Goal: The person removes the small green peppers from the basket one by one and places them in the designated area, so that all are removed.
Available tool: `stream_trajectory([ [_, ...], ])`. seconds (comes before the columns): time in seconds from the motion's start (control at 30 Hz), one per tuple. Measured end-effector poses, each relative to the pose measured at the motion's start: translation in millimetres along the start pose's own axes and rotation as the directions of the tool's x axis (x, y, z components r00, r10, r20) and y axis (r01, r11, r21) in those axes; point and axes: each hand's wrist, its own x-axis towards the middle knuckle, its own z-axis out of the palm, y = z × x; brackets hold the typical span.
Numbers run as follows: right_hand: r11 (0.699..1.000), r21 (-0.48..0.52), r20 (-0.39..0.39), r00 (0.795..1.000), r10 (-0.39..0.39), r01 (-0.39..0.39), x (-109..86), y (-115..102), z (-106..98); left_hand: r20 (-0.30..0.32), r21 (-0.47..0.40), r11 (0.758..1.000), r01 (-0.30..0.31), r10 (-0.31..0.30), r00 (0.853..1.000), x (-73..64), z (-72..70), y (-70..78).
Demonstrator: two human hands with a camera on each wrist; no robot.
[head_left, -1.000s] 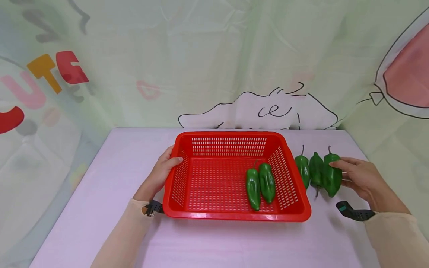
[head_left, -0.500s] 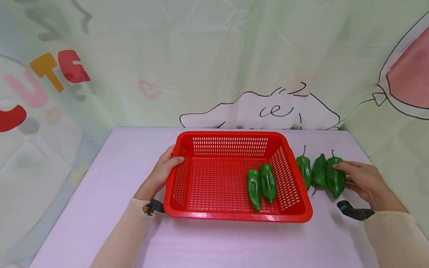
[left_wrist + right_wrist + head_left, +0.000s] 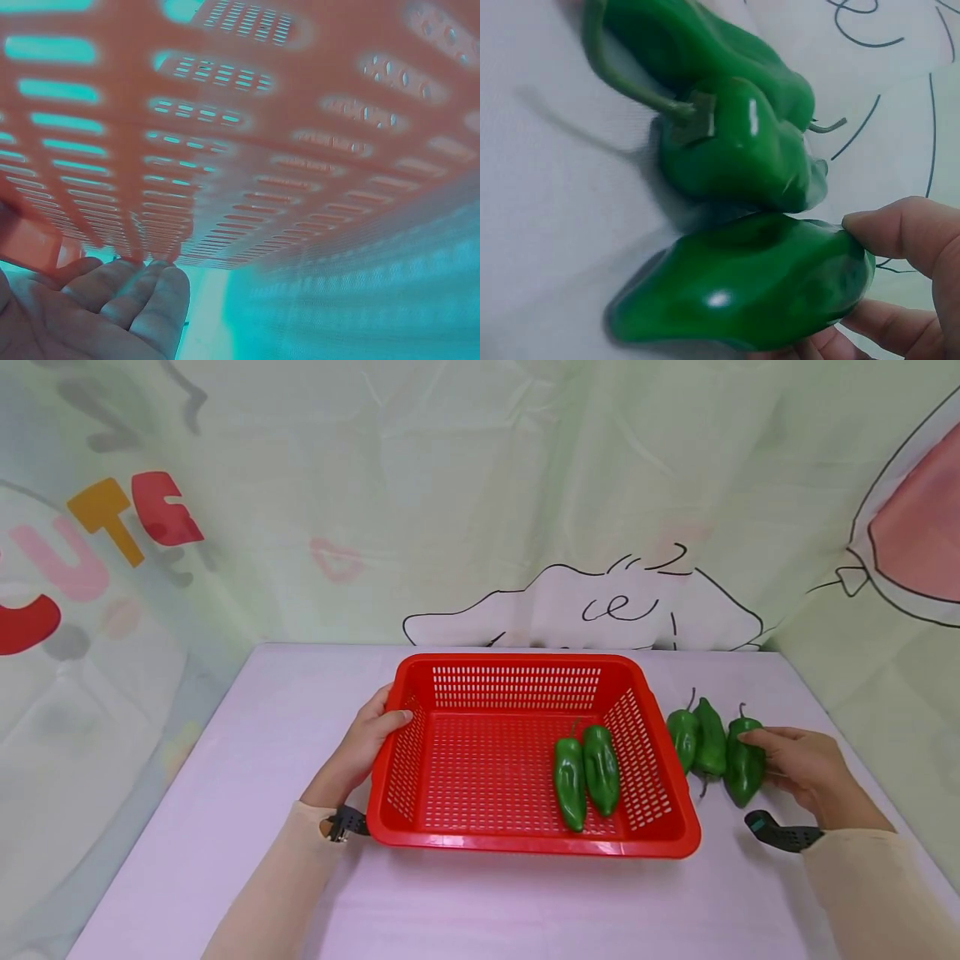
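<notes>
My left hand (image 3: 367, 735) grips the left side of a red plastic basket (image 3: 525, 841), thumb over the rim; the left wrist view shows its fingers (image 3: 161, 304) against the outside of the slotted wall. Inside the basket, two long green peppers (image 3: 569, 785) lie side by side at the right. My right hand (image 3: 806, 768) pinches another green pepper (image 3: 745, 768), thumb on its stem-end side, its tip pointing toward me. Left of that one, two more green peppers, one stem up (image 3: 682, 739) and one stem down (image 3: 709, 743), lie against each other beside the basket's right wall.
The basket stands on a table with a pale lilac cover (image 3: 480, 910). Behind and at both sides hangs a light green printed cloth (image 3: 465, 485) with letters and line drawings. Straps with small dark devices sit on both wrists.
The two loose peppers at the right have shifted and tilted, the stem-down one leaning left. A small gap now shows between them and the pepper in my right hand. The left hand stays put.
</notes>
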Motion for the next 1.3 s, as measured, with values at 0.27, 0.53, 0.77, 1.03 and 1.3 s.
stream_trajectory([
  [0.27,0.997,-0.07,-0.034,0.999,0.015,-0.017,2.6,3.0,2.3,0.004,-0.001,1.0,0.0,0.0,1.0,0.3,0.9,-0.2],
  [0.53,0.994,-0.107,-0.05,0.999,-0.009,0.003,-7.4,-1.2,2.6,0.01,-0.002,1.0,-0.001,0.001,1.0,0.3,1.1,-0.7],
  [0.77,0.991,-0.118,-0.122,0.99,-0.076,0.061,-20.5,-24.5,4.6,0.013,0.003,1.0,0.0,0.0,1.0,0.5,-0.6,-1.1],
  [1.03,0.966,-0.143,-0.12,0.965,-0.232,0.214,-47.0,-68.4,19.2,0.008,-0.008,1.0,0.002,-0.002,1.0,1.7,-1.4,-0.7],
  [1.3,0.925,-0.13,-0.031,0.931,-0.363,0.356,-75.7,-115.8,48.1,0.009,-0.004,1.0,-0.002,0.002,1.0,0.9,-1.4,0.6],
])
